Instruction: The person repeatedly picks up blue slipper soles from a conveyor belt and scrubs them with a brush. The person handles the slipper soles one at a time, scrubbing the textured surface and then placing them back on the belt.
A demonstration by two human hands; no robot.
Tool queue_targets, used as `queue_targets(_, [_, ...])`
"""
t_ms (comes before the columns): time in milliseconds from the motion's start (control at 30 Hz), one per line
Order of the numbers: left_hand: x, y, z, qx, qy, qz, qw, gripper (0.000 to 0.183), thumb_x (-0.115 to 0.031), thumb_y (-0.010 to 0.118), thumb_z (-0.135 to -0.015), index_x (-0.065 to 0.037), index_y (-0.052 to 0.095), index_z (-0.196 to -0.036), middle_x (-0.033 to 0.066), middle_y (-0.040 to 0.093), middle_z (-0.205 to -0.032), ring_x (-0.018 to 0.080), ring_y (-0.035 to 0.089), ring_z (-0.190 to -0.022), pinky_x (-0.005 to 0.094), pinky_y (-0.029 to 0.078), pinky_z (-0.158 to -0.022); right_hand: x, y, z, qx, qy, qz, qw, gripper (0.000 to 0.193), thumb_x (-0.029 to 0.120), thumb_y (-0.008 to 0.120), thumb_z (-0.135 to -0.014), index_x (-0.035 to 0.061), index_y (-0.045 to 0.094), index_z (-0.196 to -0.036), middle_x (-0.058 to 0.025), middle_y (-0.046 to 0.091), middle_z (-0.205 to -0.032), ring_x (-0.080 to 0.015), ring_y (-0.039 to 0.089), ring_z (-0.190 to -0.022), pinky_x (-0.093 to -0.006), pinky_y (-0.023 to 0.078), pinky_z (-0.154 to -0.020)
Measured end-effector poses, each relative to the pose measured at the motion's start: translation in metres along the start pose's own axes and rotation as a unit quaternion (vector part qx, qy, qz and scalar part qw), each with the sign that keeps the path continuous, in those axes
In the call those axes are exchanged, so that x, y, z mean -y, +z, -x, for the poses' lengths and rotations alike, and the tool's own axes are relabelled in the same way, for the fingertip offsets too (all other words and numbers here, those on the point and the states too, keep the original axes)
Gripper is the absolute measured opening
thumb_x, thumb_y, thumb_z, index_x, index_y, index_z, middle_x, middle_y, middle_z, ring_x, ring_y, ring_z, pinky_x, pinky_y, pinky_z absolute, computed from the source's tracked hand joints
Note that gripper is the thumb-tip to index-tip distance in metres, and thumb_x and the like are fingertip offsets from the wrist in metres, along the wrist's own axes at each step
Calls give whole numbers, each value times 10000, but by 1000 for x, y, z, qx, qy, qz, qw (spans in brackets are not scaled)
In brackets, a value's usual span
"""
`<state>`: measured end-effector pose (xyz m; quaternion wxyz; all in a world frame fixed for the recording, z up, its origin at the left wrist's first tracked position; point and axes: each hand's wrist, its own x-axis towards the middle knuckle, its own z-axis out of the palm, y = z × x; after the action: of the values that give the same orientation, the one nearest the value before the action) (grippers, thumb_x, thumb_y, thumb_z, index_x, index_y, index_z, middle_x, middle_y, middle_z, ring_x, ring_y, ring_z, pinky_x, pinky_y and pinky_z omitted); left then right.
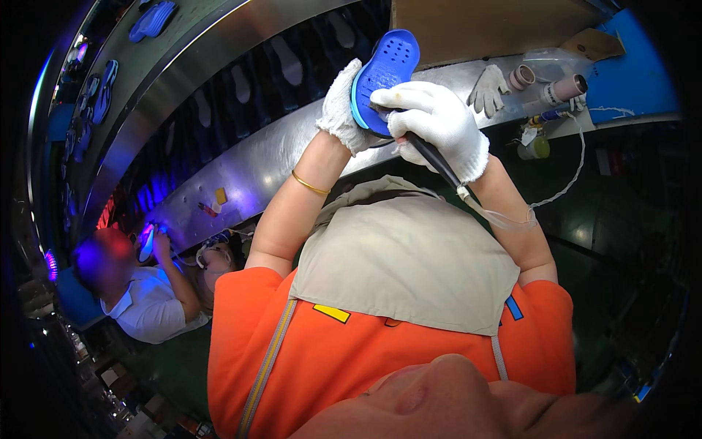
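My left hand (341,106), in a white knit glove, is closed around the left side of a blue shoe sole (395,58). Small holes dot the sole's upper end, and a lighter blue rim shows at its left edge. In my gloved right hand (439,121) is a black-handled tool (430,154), from whose lower end a clear tube (504,219) runs off. The tool's dark tip meets the sole's lower inner face; my fingers partly cover it. Both hands are above the front of a metal ledge (278,150).
On the ledge to the right lie a loose white glove (488,89) and pink cylinders (567,88). A cardboard box (490,29) and a blue panel (636,66) stand behind. Several pale soles (287,62) line a dark rack. Left, a co-worker (150,300) holds a shoe piece.
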<state>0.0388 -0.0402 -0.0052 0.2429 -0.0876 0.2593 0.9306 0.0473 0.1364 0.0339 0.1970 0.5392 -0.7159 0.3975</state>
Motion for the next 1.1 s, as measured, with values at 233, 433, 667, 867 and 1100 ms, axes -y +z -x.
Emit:
queue_targets(233, [0,11,6,-29,20,-50,998,528,-471,328,-938,-36,528,-1161,141,622,-1055,260,621,-899,389,507,-843,-7,-1,14,-77,143,-93,982,119,54,631,-663,51,608,-779,-178,635,-1043,-274,597,-929,-341,473,-798])
queue_targets(433, [-5,0,5,91,-30,33,995,521,-453,313,-949,-28,523,-1165,145,621,-1054,268,623,-905,393,508,-840,-1,-4,9,-45,109,-34,992,125,57,632,-668,53,620,-792,-190,618,-1095,-289,595,-956,-345,473,-832])
queue_targets(667, [-4,4,2,9,29,-8,1000,605,-497,307,-937,8,474,-1225,213,601,-1072,347,612,-922,455,501,-848,17,-4,11,-53,161,-92,981,175,7,706,-655,46,609,-796,-61,626,-782,-223,605,-732,-314,488,-685])
queue_targets(867, [-13,16,8,41,63,-62,995,616,-499,306,-945,15,486,-1233,227,612,-1051,342,626,-916,454,500,-855,16,-7,26,-198,313,-441,818,95,81,581,-882,15,608,-945,-49,633,-902,-124,588,-704,-238,463,-706])
queue_targets(1100, [-120,105,-27,206,122,-299,924,666,-536,296,-929,12,435,-1281,219,571,-1162,357,609,-998,417,493,-885,-9,-52,45,-401,302,-515,695,332,353,669,-825,106,566,-1021,-90,615,-995,-179,613,-766,-309,538,-671])
